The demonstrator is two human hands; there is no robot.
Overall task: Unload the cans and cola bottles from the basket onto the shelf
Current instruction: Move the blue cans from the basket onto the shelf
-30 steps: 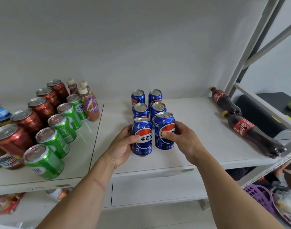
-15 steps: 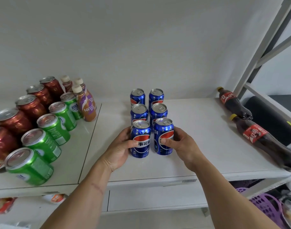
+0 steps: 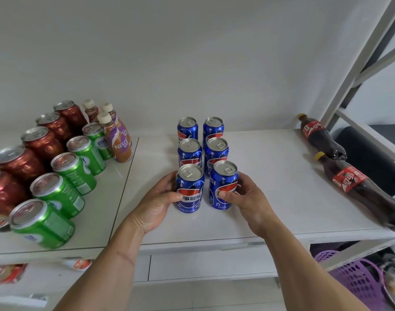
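White shelf board (image 3: 270, 176) against a plain pale wall, and right at the centre of it the action: the left hand (image 3: 157, 204) is wrapped around the front-left blue aluminium cola can (image 3: 189, 187), thumb across its label, while the right hand (image 3: 244, 198) grasps the front-right blue aluminium cola can (image 3: 223, 185) the same way, both cans standing upright on the board. Behind them, toward twelve o'clock, four more matching blue cans (image 3: 202, 142) stand in two neat files, so this pair looks like the closing row of a six-can block. Out at three o'clock, two dark plastic cola bottles with red labels (image 3: 340, 167) lie on their sides along the shelf's right end, yellow caps pointing toward the wall. Over at nine o'clock, rows of green cans (image 3: 64, 182) and red cans (image 3: 28, 158) fill the neighbouring board, with small brown drink bottles with cream caps (image 3: 113, 135) behind them. Judging by all that, most of the unloading is done. Down at five o'clock the purple perforated plastic basket (image 3: 358, 279) is cut off by the frame and half hidden under the shelf, so whether anything is left inside cannot be told. Items on the lower shelf at seven o'clock are too blurred to name.
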